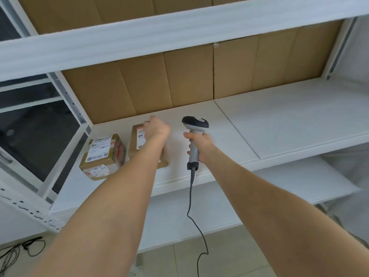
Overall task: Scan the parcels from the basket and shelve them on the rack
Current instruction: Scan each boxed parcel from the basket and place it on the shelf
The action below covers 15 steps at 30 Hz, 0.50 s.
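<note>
Two brown cardboard parcels lie on the white rack shelf (269,118) at its left end. The left parcel (102,154) carries several white labels and lies untouched. My left hand (156,126) is on the far top end of the second parcel (136,141), fingers bent over its label; my forearm hides the parcel's right side. Just to the right, my right hand (199,144) grips the grey handle of a barcode scanner (194,122), its dark head up and pointing toward the back of the shelf. The basket is out of view.
The scanner's cable (190,196) hangs down past the shelf's front edge to the floor. Brown cardboard (179,80) lines the back of the rack. Another shelf board (179,27) runs above, a lower one (279,182) below. Black cables (24,248) lie on the floor, left.
</note>
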{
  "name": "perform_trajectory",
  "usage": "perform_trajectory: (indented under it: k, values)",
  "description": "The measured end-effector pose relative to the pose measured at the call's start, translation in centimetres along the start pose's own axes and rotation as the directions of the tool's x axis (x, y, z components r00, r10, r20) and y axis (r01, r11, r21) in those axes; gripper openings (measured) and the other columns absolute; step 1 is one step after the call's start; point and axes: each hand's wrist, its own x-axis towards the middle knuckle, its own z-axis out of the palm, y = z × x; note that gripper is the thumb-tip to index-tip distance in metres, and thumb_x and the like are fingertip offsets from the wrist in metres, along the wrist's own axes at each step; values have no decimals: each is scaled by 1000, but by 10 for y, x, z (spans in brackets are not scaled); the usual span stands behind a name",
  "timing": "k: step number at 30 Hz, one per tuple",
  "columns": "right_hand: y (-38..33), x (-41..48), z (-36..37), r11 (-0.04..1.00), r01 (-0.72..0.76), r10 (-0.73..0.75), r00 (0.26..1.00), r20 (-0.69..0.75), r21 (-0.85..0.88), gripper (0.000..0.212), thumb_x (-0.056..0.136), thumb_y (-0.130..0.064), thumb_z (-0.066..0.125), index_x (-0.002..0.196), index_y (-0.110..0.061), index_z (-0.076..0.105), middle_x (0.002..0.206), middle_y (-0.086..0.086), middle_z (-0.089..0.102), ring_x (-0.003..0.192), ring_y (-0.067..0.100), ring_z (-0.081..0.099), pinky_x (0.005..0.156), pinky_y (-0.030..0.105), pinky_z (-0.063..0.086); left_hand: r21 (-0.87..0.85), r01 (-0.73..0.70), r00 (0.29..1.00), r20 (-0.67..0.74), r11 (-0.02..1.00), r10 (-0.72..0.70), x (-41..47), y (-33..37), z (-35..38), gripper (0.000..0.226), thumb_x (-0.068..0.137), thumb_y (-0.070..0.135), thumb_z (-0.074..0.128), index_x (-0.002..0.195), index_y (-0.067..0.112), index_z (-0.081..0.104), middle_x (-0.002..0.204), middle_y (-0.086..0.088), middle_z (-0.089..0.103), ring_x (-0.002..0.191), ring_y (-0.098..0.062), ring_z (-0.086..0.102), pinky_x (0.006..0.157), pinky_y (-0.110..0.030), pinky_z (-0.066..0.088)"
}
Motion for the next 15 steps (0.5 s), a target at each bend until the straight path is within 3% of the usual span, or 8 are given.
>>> perform_trajectory:
  k: [3,9,12,15]
  values:
    - [-15,-7,-40,999,18,-15,996,-83,46,41,85,-13,73,118,-4,50,107,14,52,90,27,55,72,41,53,-27,-64,994,89,998,67,-16,34,24,51,91,23,51,139,10,38,139,-17,37,124,-36,44,99,-40,42]
    - [-35,-36,-142,983,64,-23,972,-235,170,25,86,-8,71,106,-5,55,100,11,60,93,26,62,81,38,54,-73,-194,947,247,978,206,-74,110,86,57,91,24,56,142,7,36,142,-19,37,125,-36,45,99,-37,41]
    - [-40,-59,-202,967,106,-28,947,-319,230,11,87,-7,69,88,-9,58,85,8,63,82,22,63,81,37,54,-95,-265,906,317,959,282,-118,150,124,53,91,21,55,139,6,39,140,-18,41,122,-34,48,92,-33,43]
    - [-41,-88,-265,931,181,-36,909,-415,316,12,86,-3,66,84,-8,55,72,9,62,63,18,59,68,32,49,-129,-346,841,397,929,368,-173,186,163,53,91,18,53,141,8,37,143,-15,38,123,-31,47,81,-29,37]
